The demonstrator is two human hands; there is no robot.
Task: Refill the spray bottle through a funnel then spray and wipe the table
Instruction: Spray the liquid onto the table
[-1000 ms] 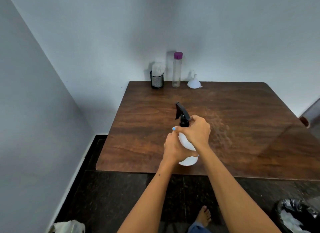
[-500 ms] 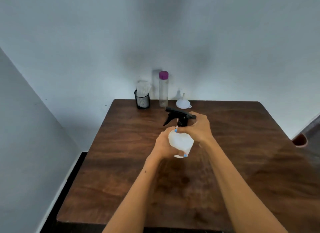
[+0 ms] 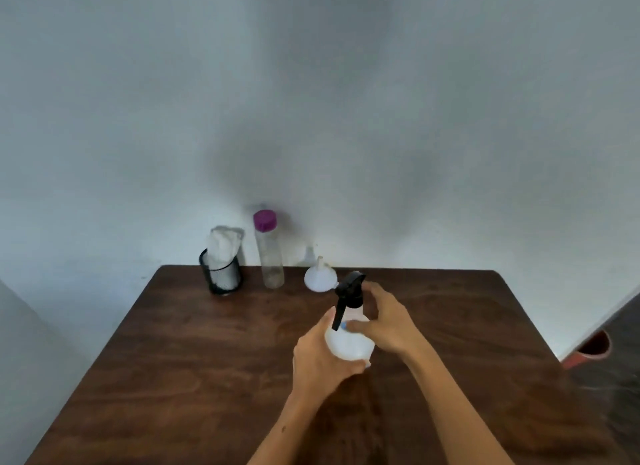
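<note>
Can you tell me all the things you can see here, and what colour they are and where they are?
table: one, dark brown wood, fills the lower part of the view
mesh cup: one, black, back of the table by the wall
white cloth or paper: one bundle, white, sticking out of the mesh cup
tall bottle: one, clear with a purple cap, right of the mesh cup
funnel: one, white, wide end down, right of the tall bottle
spray bottle: one, white with a black trigger top, held over the table
orange thing: one, far right, partly hidden
left hand: holds the spray bottle's body
right hand: at the spray bottle's neck
</note>
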